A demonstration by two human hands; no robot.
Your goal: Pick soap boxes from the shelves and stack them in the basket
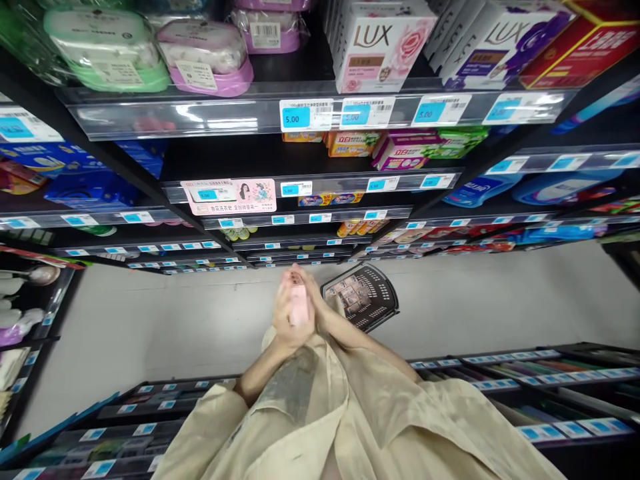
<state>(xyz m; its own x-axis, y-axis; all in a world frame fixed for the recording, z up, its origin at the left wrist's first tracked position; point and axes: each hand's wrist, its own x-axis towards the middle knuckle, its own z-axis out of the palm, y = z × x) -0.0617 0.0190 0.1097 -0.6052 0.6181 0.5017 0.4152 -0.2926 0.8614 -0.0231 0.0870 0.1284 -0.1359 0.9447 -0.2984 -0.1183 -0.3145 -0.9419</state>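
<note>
Low in front of my body, both hands are closed around a small pink box [299, 307]. My left hand [282, 317] wraps its left side, and my right hand [314, 291] presses against the right side. The box's pale pink face is visible between the palms; its far end is partly covered by fingers. What is printed on it is too small to read. Just right of my right hand, a black shopping basket [384, 288] stands on the floor with several flat printed packs [351, 293] in it.
Ahead rises a dark shelf unit with LUX soap boxes [383, 43], wrapped soap packs in green [113, 57] and purple [207, 57], and price tags along a clear front rail [200, 113]. Lower shelves hold laundry soap bars [405, 150]. More shelves stand behind me and at the left.
</note>
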